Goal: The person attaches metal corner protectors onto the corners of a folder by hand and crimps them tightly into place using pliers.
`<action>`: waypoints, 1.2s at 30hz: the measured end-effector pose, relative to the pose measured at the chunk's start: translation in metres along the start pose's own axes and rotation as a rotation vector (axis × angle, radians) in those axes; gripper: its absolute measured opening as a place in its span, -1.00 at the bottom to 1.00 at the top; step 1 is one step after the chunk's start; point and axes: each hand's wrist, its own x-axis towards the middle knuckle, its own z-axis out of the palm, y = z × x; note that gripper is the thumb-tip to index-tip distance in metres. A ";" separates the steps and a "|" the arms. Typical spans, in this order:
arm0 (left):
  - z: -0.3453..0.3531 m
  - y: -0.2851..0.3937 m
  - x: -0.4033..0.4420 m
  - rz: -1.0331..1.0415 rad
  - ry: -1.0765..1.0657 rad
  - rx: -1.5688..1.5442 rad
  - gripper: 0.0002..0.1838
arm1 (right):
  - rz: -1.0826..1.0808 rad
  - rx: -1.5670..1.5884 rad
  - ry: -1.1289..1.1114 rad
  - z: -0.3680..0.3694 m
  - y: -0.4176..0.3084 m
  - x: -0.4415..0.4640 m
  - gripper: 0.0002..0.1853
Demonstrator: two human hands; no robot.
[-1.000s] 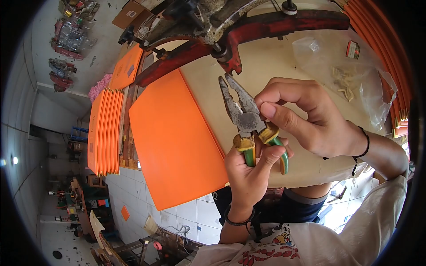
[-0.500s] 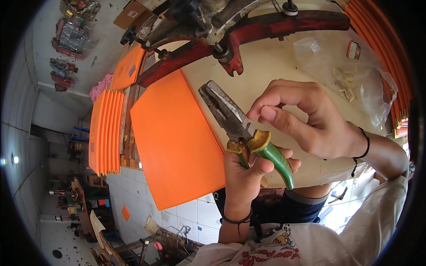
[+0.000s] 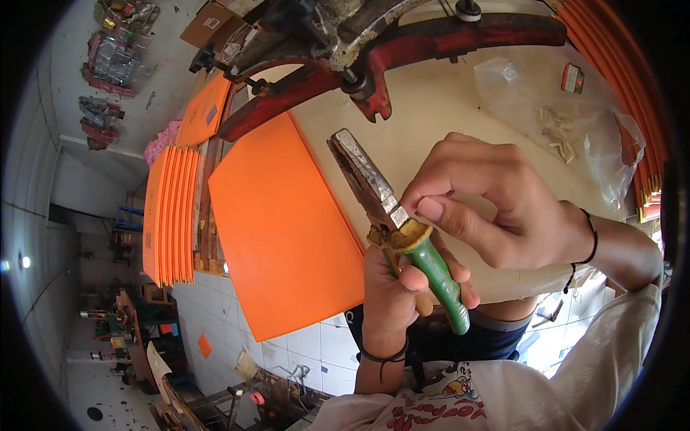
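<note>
Pliers (image 3: 366, 176) with green and yellow handles are held upright and turned edge-on, jaws pointing up and to the left. My left hand (image 3: 392, 287) is wrapped round their handles from below. My right hand (image 3: 489, 201) is pinched beside the pliers' pivot, thumb against forefinger; what lies between these fingertips, if anything, is too small to make out. Left of the pliers lies a large orange folder (image 3: 284, 230) on the tan work surface (image 3: 431, 93).
A red and black metal machine frame (image 3: 460, 37) crosses the top. Orange stacks stand at left (image 3: 171, 215) and right (image 3: 611, 79). A clear plastic bag (image 3: 596, 144), small pale pieces (image 3: 557, 133) and a small red box (image 3: 572, 78) lie at upper right.
The pliers have turned from face-on to edge-on, their jaws tipping left and their green handle swinging down. My right hand has shifted slightly down, its fingers still pinched.
</note>
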 end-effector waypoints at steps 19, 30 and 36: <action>0.005 -0.001 0.003 0.046 0.016 0.056 -0.45 | -0.012 -0.018 0.015 -0.001 0.002 -0.001 -0.88; -0.005 -0.004 0.001 -0.019 -0.007 -0.068 -0.38 | -0.045 -0.022 -0.002 -0.002 -0.002 0.000 -0.89; -0.003 -0.003 0.001 -0.011 -0.001 -0.096 -0.29 | -0.088 -0.046 0.002 -0.001 -0.001 0.001 -0.89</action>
